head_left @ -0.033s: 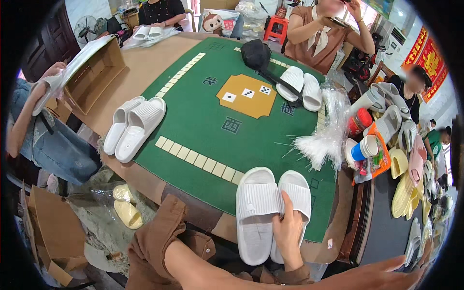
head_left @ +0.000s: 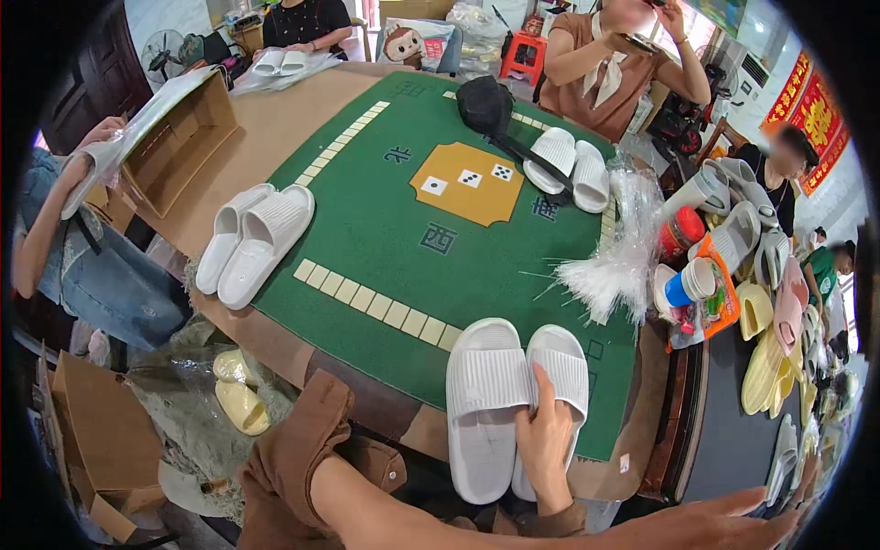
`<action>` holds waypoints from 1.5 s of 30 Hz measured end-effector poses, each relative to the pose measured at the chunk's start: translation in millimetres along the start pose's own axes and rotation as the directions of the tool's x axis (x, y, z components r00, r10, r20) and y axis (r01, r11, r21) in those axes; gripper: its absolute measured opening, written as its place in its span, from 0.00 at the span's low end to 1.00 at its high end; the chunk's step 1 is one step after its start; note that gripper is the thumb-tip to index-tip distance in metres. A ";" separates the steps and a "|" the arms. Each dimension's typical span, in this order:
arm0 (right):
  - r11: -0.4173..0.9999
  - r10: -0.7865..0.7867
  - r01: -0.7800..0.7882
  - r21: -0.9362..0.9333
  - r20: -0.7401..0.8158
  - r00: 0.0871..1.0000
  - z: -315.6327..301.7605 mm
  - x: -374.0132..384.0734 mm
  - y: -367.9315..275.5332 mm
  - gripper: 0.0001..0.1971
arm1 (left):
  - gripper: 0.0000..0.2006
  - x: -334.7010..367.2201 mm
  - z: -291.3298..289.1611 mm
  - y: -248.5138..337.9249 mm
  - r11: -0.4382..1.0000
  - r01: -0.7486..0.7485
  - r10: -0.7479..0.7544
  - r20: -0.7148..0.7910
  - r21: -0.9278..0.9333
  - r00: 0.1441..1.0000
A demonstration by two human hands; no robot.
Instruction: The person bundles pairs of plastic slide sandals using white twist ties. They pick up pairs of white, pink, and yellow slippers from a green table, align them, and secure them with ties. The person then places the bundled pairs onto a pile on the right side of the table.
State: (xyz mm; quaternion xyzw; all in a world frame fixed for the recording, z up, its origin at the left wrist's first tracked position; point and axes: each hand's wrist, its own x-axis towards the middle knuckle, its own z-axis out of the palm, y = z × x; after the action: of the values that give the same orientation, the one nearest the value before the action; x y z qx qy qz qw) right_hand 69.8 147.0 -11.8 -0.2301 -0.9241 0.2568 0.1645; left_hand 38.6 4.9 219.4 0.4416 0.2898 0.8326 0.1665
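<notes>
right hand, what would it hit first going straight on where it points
The right hand would likely meet the ribbed white slipper strap, where its index finger seems to rest; exact depth is unclear.

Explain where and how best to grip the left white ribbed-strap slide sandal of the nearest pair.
Pinch the ribbed strap of that white sandal, probably from the near, heel side: the strap arches above the sole and opens that way. The right hand touches the matching white sandal beside it.
</notes>
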 end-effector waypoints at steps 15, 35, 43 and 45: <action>0.998 0.047 -0.047 0.031 0.009 0.999 2.8 -1.6 -8.0 0.36 | 0.18 -15.4 -8.4 20.8 0.799 0.597 -0.600 -0.027 -0.075 0.799; 1.000 -0.001 0.003 0.031 -0.063 0.998 16.3 -4.9 5.8 0.38 | 0.49 16.7 -22.7 18.1 0.447 0.778 -0.560 0.540 -0.443 0.629; 0.992 -0.054 0.055 0.113 -0.006 0.999 4.9 -3.4 -8.4 0.40 | 0.53 6.6 -22.3 2.0 0.456 0.762 -0.398 0.661 -0.460 0.636; 0.985 0.030 -0.048 0.169 0.104 0.994 -12.4 -7.2 -7.9 0.41 | 0.52 -9.5 -8.3 -8.2 0.433 0.645 -0.372 0.527 -0.630 0.764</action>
State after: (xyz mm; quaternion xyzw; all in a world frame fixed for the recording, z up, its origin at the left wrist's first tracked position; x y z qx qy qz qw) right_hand 78.4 142.2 1.3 -0.2200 -0.9012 0.3497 0.1315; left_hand 37.2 3.5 204.5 0.3363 -0.0132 0.6991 0.6309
